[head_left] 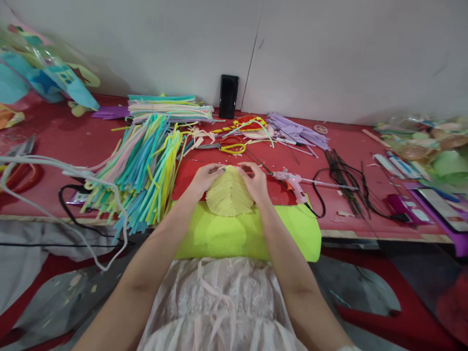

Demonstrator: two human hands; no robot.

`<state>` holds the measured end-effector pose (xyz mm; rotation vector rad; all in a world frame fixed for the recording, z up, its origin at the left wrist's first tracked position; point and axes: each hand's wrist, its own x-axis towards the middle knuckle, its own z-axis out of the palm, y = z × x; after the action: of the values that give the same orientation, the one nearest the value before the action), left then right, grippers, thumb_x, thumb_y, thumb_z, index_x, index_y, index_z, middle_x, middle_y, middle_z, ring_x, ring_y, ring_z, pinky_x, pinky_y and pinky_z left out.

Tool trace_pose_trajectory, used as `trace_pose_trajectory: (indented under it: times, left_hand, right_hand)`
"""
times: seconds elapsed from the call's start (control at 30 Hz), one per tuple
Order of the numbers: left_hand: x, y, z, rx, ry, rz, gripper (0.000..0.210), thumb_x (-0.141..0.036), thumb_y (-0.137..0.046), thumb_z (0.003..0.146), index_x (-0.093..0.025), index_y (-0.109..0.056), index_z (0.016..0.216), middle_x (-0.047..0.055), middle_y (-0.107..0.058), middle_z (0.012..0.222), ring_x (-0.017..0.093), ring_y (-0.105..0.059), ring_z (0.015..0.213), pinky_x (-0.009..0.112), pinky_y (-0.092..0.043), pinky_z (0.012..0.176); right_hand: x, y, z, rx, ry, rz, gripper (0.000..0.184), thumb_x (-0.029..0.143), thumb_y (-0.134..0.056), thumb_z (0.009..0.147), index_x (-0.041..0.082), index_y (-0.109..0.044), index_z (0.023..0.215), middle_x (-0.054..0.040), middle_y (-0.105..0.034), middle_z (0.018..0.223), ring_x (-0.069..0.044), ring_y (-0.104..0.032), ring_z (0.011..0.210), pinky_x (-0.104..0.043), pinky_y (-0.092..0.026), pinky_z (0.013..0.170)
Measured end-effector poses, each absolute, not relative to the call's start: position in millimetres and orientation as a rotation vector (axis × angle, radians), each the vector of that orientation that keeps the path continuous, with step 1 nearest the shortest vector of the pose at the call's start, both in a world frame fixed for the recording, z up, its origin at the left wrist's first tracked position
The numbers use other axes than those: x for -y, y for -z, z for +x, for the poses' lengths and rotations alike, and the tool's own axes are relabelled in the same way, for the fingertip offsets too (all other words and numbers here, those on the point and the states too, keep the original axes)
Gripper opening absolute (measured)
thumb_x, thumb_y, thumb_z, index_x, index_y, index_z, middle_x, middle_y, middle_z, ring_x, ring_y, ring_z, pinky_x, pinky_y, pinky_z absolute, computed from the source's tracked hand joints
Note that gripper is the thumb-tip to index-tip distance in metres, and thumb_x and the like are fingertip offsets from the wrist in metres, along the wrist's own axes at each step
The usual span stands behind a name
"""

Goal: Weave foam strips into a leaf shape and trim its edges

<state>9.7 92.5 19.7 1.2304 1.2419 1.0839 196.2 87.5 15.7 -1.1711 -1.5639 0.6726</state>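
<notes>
Black phone (228, 96), seemingly against the wall (164, 48).

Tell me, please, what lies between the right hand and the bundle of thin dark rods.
Mainly the pink glue gun, its glue stick extending toward the rods, plus black cord; the head view shows this.

The yellow leaf-shaped piece (230, 195) hides part of the red sheet (187, 178); the left edge crops the white cable (82, 172); far right, the pale crafted pieces (449, 165) are blurred and cut off.
</notes>
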Motion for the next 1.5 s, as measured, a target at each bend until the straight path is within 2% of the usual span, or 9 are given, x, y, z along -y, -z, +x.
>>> trace_pose_trajectory:
  times: [0.1, 0.27, 0.4, 1.1, 1.5]
  left_hand:
    - [-93, -19, 10, -1.24, -1.101, 1.241, 0.03, -0.037, -0.069, 0.071, -0.016, -0.071, 0.093, 0.007, -0.074, 0.1, 0.019, -0.065, 0.09, 0.031, -0.047, 0.084]
    - [-96, -15, 9, -1.249, -1.101, 1.256, 0.034, -0.043, -0.069, 0.07, -0.016, -0.071, 0.091, 0.006, -0.073, 0.094, 0.019, -0.063, 0.086, 0.031, -0.046, 0.082]
    - [-97, -12, 8, -1.28, -1.081, 1.271, 0.037, -0.047, -0.067, 0.071, -0.015, -0.072, 0.088, 0.005, -0.072, 0.087, 0.018, -0.062, 0.08, 0.03, -0.046, 0.077]
    - [-96, -12, 6, -1.251, -1.071, 1.31, 0.032, -0.045, -0.07, 0.072, -0.016, -0.072, 0.086, 0.005, -0.073, 0.085, 0.015, -0.061, 0.074, 0.027, -0.045, 0.071]
    - [-95, -11, 7, -1.191, -1.032, 1.304, 0.038, -0.051, -0.072, 0.069, -0.016, -0.072, 0.086, 0.006, -0.072, 0.085, 0.015, -0.061, 0.072, 0.027, -0.045, 0.069]
  right_hand:
    - [-89, -14, 195, 1.52, -0.832, -1.176, 0.025, 0.043, -0.062, 0.083, 0.022, -0.07, 0.093, -0.0044, -0.072, 0.096, -0.018, -0.066, 0.09, -0.032, -0.05, 0.085]
    - [-92, -11, 195, 1.441, -0.958, -1.162, 0.025, 0.042, -0.067, 0.079, 0.02, -0.072, 0.09, -0.0039, -0.074, 0.091, -0.017, -0.065, 0.083, -0.032, -0.05, 0.08]
    - [-92, -10, 195, 1.469, -0.961, -1.154, 0.024, 0.041, -0.068, 0.078, 0.02, -0.073, 0.09, -0.0035, -0.074, 0.089, -0.017, -0.065, 0.08, -0.031, -0.049, 0.078]
    - [-89, -13, 194, 1.476, -1.005, -1.132, 0.024, 0.042, -0.07, 0.077, 0.021, -0.073, 0.089, -0.0027, -0.073, 0.088, -0.016, -0.065, 0.081, -0.029, -0.049, 0.077]
    - [-90, -15, 194, 1.506, -1.006, -1.199, 0.028, 0.046, -0.07, 0.075, 0.02, -0.072, 0.083, -0.0026, -0.072, 0.082, -0.016, -0.063, 0.076, -0.03, -0.049, 0.075]
